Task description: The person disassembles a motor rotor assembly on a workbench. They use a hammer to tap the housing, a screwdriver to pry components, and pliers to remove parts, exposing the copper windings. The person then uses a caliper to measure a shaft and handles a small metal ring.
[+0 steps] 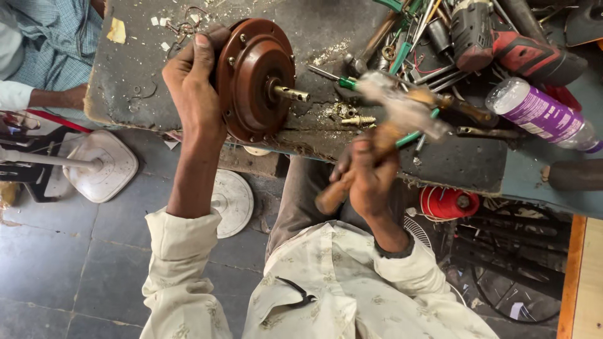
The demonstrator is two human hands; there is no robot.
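Left hand point(195, 81) clamps the brown motor housing point(254, 78) upright on the desk point(125, 75), right hand's point(370, 179) grip wraps the blurred hammer point(392, 116); probably best tapping the shaft point(292, 94) squarely, lightly.

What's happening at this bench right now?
A person's left hand holds a brown motor housing on edge on the worn workbench, its shaft pointing right. The right hand grips a wooden-handled hammer, its head blurred near the shaft. Tools and a plastic bottle crowd the bench's right side.
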